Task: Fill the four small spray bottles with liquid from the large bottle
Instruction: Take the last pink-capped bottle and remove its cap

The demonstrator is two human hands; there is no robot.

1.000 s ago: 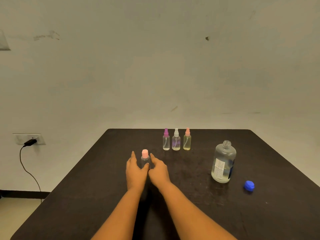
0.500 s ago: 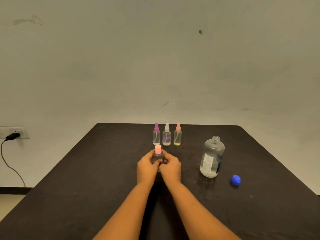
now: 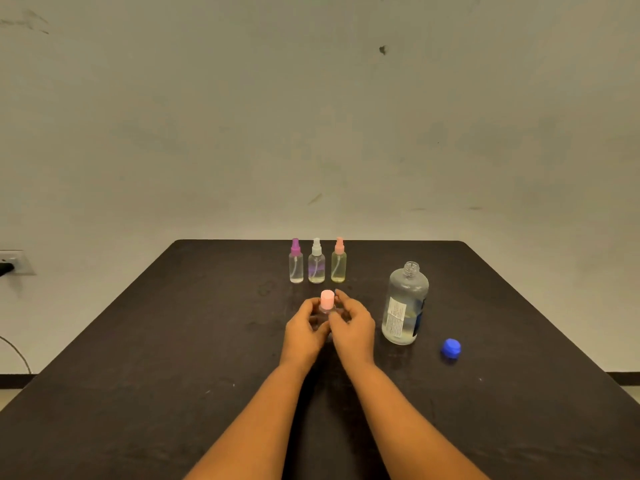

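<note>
Going from open a sec ago, left grip (image 3: 304, 332) & right grip (image 3: 353, 329) now pinch the pink-cap bottle (image 3: 327, 300) left of the large bottle (image 3: 405, 303), prob uncapping it to fill.

Forearms extend forward; left hand (image 3: 304, 329) and right hand (image 3: 355, 327) meet, fingers (image 3: 343, 302) curled inward.
</note>
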